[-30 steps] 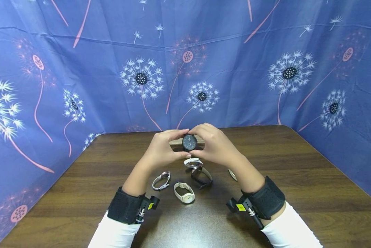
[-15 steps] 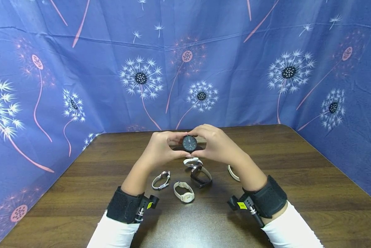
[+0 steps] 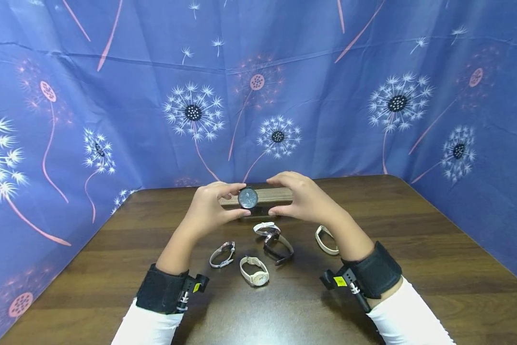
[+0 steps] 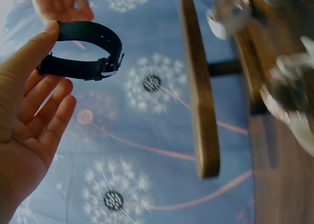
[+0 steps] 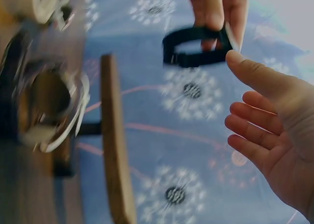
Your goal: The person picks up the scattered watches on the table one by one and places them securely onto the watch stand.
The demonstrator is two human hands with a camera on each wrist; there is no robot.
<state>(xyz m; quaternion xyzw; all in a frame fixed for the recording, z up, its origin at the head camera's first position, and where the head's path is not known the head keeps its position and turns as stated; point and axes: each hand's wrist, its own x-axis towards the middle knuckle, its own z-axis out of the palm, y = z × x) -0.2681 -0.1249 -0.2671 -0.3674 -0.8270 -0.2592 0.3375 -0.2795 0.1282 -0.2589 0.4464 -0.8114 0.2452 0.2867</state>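
In the head view, my left hand [image 3: 206,207] pinches a black wristwatch [image 3: 247,198] between thumb and index finger, its round dark dial turned toward me. The buckled black strap [image 4: 73,68] forms a loop behind the dial, as the left wrist view shows. My right hand [image 3: 300,200] is raised just to the right of the watch. Its thumb and fingers are spread and curve around nothing, with a gap to the dial. Behind both hands stands a bar-topped wooden watch stand [image 3: 273,194], partly covered by the left hand and the watch.
On the brown wooden table [image 3: 414,268] lie a white-strapped watch [image 3: 264,224], a dark-strapped watch [image 3: 286,242] touching it, a small pale watch [image 3: 223,263], a cream watch [image 3: 260,278] and another cream band [image 3: 326,249] near the right forearm. A blue dandelion-print cloth [image 3: 327,96] hangs behind.
My right hand has let go of the black watch. My left hand has moved left with it, opening a gap between the hands and revealing more of the wooden stand.
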